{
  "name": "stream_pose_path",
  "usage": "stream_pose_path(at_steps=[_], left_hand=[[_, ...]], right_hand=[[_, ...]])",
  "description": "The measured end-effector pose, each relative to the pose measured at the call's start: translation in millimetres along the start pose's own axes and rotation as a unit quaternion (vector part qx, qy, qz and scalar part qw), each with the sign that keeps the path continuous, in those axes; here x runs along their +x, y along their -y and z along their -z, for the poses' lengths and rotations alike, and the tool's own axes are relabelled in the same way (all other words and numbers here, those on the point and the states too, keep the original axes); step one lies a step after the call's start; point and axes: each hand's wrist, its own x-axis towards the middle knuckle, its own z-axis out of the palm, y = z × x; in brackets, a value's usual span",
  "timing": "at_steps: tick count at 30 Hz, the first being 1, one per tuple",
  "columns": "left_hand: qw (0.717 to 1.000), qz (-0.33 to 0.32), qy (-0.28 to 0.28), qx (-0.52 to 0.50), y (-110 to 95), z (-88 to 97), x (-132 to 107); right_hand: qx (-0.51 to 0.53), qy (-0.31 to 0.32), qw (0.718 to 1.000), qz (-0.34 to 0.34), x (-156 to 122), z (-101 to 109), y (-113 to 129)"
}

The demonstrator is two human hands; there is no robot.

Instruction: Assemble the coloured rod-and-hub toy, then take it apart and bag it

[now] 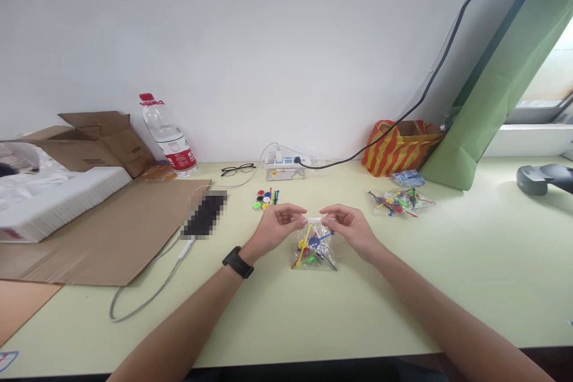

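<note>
A clear plastic zip bag (314, 248) with colourful small plastic parts inside, yellow, blue, red, green and black, hangs or rests just above the table in front of me. My left hand (281, 225) pinches the left end of its top edge between thumb and fingers. At the right end of that same edge, my right hand (351, 228) pinches it likewise, so the top strip is stretched between both hands. Just beyond my left hand lie loose round pieces (260, 198) in several colours, beside thin coloured sticks (274, 196).
More filled clear bags (400, 202) lie at the right, near a striped red-and-yellow bag (394, 148). A power strip (286, 159) and glasses (238, 169) sit by the wall. Leftward are a phone (205, 215) with cable, a bottle (172, 140) and cardboard (102, 239).
</note>
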Motion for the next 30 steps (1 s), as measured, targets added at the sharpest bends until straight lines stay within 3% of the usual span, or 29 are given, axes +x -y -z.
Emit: stream_pose_path(at_steps=[3,6,10,20,26,30], left_hand=[[1.000,-0.003,0.002,0.021,4.0,1.0,1.5],[0.994,-0.021,0.005,0.106,7.1,4.7,3.5],[0.981,-0.050,0.034,0.187,6.2,8.9,4.3],[0.999,-0.018,0.008,0.034,7.5,4.5,6.3],[1.000,-0.001,-0.005,-0.013,4.1,8.3,5.0],[1.000,-0.001,0.005,-0.006,2.2,7.0,3.2]], right_hand=[[-0.057,0.003,0.998,0.018,0.1,0.1,-0.8],[-0.136,0.010,0.990,0.040,0.4,-0.2,-3.5],[-0.150,0.015,0.987,0.059,1.2,-0.7,-8.0],[-0.025,0.027,0.999,0.021,2.0,-0.2,-5.4],[0.053,-0.015,0.998,-0.032,3.6,2.2,-9.5],[0.066,-0.013,0.997,-0.026,3.3,3.6,-8.7]])
